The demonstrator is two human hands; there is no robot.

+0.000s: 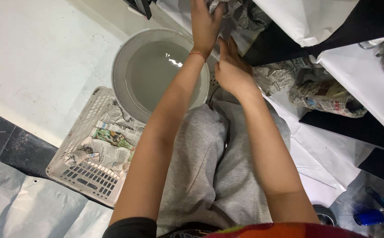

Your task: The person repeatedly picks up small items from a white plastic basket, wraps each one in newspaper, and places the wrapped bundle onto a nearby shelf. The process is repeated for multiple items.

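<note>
Grey-trousered knees (pixel 218 163) sit below a water-filled bucket (pixel 156 70). Left hand (pixel 205 22) grips crumpled newspaper (pixel 240 13) at the top edge; right hand (pixel 231 68), fingers loose, holds nothing beneath it. Risk, as judged: scraps dropping into the water, missing the basket (pixel 90 150).

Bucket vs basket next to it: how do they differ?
The bucket is round with solid grey walls; the basket is rectangular with slotted white walls. The bucket holds cloudy water; the basket holds crumpled newspaper. The left hand reaches across the bucket; no hand is near the basket. Both sit on the floor, open-topped.
</note>
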